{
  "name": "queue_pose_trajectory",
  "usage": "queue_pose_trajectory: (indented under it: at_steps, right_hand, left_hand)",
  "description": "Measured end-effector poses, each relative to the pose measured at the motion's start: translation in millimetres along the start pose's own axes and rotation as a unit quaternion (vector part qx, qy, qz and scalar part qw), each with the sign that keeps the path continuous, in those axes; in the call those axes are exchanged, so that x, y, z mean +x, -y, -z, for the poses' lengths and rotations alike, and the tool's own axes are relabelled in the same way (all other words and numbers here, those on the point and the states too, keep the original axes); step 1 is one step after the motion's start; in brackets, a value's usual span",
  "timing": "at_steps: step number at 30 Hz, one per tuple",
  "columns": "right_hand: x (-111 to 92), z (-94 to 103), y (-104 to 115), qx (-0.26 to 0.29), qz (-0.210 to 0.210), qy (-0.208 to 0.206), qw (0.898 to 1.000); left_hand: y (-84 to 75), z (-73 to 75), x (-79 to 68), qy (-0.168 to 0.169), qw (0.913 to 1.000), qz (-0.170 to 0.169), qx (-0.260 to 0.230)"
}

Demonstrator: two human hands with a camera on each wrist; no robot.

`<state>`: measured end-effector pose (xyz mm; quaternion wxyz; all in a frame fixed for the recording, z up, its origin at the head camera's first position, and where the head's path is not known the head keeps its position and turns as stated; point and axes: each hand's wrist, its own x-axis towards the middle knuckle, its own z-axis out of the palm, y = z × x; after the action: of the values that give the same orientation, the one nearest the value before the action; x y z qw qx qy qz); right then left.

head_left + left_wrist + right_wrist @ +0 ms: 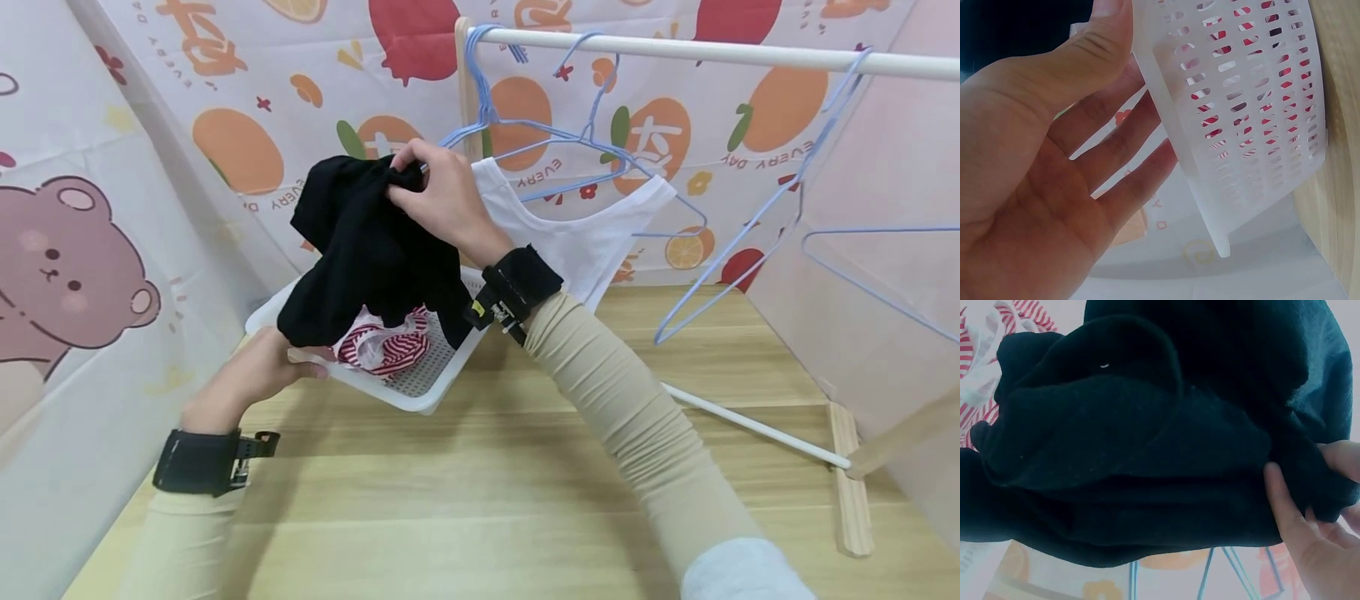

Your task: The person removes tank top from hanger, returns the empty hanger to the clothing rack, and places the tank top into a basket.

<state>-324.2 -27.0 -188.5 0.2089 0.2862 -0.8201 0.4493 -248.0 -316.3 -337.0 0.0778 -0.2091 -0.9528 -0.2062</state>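
1. Nearest the camera, your left sleeve (183, 554) runs back from your left hand (251, 375).
2. That hand grips the rim of the white basket (397, 403), beside a red-and-white striped cloth (401, 346) inside, over the wooden surface (412, 500).
3. Your right hand (450, 196) pinches the black garment (367, 242) between thumb and fingers; the garment hangs left of and below that hand, over the basket.
4. Just right of your right hand hangs a white top (573, 250); the rail (697, 52) with hangers (487, 108) runs above.
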Motion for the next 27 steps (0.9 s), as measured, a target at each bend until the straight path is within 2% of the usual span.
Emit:
queue_pose_trajectory:
  at_steps: [2, 5, 11, 13, 21, 27]
  right_hand:
    - [-0.2, 0.5, -3.6, -0.007, 0.0, 0.006, 1.0]
    - [-1.2, 0.5, -9.5, -0.018, 0.003, 0.016, 1.0]
    - [-3.3, -0.8, -22.1, -0.023, 0.0, 0.031, 0.999]
    - [-3.9, -1.2, -25.6, -0.027, -0.004, 0.033, 0.999]
    - [-5.8, -2.0, -33.3, -0.048, -0.001, 0.037, 0.998]
    - [-8.0, -3.2, -38.8, -0.088, 0.014, 0.074, 0.993]
  left_hand:
    - [-1.5, 1.4, 1.2, 0.002, 0.9999, 0.007, 0.013]
    - [-2.0, 1.4, 1.4, -0.001, 0.9995, 0.001, 0.032]
    - [0.2, -2.8, 0.6, -0.024, 0.997, -0.065, 0.034]
    - [0.5, -3.4, 0.4, -0.027, 0.9962, -0.077, 0.031]
    - [-0.3, -2.3, 0.7, -0.012, 0.998, -0.054, 0.029]
    - [-1.6, -1.1, 0.3, -0.015, 0.9978, -0.055, 0.036]
